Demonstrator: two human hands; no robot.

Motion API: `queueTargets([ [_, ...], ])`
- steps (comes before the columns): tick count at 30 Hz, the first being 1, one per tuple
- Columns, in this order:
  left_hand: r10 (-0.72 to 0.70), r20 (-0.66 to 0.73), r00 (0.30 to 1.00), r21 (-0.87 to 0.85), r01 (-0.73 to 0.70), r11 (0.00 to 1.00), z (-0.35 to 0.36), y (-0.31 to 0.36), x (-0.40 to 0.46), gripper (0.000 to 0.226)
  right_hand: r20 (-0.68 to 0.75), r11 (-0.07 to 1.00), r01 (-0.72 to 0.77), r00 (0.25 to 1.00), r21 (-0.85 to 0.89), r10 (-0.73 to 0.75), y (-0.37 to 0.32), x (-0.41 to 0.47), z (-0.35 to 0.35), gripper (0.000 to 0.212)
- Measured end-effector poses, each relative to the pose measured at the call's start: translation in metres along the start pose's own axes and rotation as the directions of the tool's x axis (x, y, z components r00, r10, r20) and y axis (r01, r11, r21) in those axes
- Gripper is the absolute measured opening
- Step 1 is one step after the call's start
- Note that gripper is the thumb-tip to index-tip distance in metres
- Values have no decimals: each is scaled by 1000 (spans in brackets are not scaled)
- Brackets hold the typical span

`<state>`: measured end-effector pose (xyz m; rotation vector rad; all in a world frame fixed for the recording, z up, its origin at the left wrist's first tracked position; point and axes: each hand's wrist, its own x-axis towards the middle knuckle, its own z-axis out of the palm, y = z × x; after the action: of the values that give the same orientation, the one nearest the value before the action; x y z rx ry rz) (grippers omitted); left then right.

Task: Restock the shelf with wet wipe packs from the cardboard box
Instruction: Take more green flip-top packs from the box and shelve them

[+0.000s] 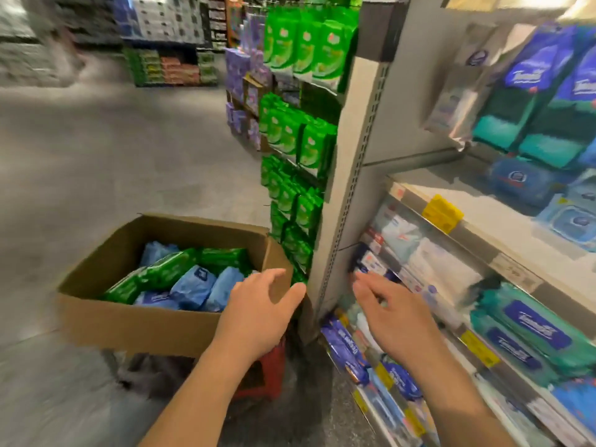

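Observation:
An open cardboard box (145, 327) stands at lower left on a red stool (271, 372). Inside lie green wet wipe packs (167, 269) and blue wet wipe packs (193, 287). My left hand (258, 311) hovers over the box's right corner, fingers relaxed and empty. My right hand (390, 314) reaches toward the lower shelves (477, 240) on the right, fingers spread, holding nothing. Teal and blue wipe packs (529, 333) lie on those shelves. The view is blurred by motion.
A side rack of green hanging packs (303, 140) rises behind the box beside the grey shelf upright (351, 188). Yellow price tags (442, 212) sit on the shelf edges. Grey aisle floor (113, 156) stretches left toward distant stacked goods.

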<state>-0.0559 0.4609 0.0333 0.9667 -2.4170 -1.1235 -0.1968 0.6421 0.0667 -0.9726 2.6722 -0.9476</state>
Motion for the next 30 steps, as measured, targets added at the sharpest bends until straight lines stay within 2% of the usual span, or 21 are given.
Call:
queueTargets([
  [3,-77,-53,996,-34,75,997,-39,-48,-6,62,98,997,62,993,43,-66,-43,13,49,39],
  [6,-158,-118,980,-83,148,985,-70,-85,-8,62,185,992,121,975,30,-125,-80,21,86,39],
  [11,-257,-171,951,-150,233,961,-100,-128,-1,50,303,989,145,941,30,-147,-121,49,130,41],
  [16,-361,-160,919,-192,329,924,-120,-158,26,49,388,992,100,914,79,-123,-140,97,177,42],
  [20,-417,-159,895,-137,398,907,-141,-176,68,50,448,986,80,884,143,-137,-152,148,212,46],
  [23,-442,-201,874,-135,422,896,-159,-181,100,56,512,977,-3,852,215,-111,-161,187,232,49],
  [26,-477,-249,843,-172,446,878,-175,-186,130,43,520,968,-22,847,252,-116,-168,221,253,51],
  [30,-521,-249,816,-199,483,853,-184,-207,158,35,565,934,-210,825,289,11,-179,254,285,49],
])
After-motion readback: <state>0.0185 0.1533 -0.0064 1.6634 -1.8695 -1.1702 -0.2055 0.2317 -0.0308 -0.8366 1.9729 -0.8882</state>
